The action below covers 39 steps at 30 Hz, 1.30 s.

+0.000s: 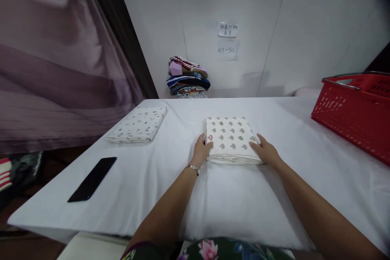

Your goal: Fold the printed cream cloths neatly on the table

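A folded white cloth [230, 138] printed with grey, green and red mushrooms lies in front of me on the white-covered table [170, 195]. My left hand [202, 149] grips its left edge, thumb on top and fingers at the side. On the opposite edge, my right hand [265, 150] holds the cloth the same way. The layers of the fold show along the near side. Farther left lies a second folded white cloth [138, 124] with a small dark print, apart from both hands.
A black flat slab [93, 179], perhaps a phone, lies at the left of the table. At the right stands a red plastic basket [353, 118] with a metal handle. Folded clothes [188, 79] are piled beyond the far edge. A mauve curtain [61, 69] hangs at left.
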Each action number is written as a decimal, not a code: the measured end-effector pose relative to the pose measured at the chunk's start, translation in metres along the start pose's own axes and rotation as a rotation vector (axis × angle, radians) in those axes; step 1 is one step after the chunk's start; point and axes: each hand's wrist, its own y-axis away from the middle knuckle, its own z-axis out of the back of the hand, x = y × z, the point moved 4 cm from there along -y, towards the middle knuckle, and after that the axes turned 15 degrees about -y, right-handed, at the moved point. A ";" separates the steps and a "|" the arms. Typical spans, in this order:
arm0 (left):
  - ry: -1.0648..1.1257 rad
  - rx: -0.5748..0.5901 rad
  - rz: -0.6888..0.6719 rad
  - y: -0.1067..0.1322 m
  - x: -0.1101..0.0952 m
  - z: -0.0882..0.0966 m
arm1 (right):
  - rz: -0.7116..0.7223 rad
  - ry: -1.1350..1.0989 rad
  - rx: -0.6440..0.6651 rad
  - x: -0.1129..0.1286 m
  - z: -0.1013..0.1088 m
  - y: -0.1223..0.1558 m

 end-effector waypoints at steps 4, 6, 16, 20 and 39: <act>-0.209 -0.114 -0.227 0.030 -0.016 0.011 | 0.039 -0.034 -0.015 -0.001 0.000 0.001; -0.350 -0.179 -0.439 0.045 -0.030 0.014 | 0.147 -0.060 -0.077 0.002 0.004 0.007; -0.719 -0.042 -0.747 0.067 -0.056 -0.006 | 0.891 -0.172 0.001 0.034 0.004 0.057; -0.753 -0.047 -0.735 0.066 -0.056 -0.008 | 0.880 -0.009 0.033 0.038 -0.004 0.055; -0.769 0.008 -0.791 0.066 -0.059 -0.012 | 0.851 0.034 0.103 0.046 -0.002 0.069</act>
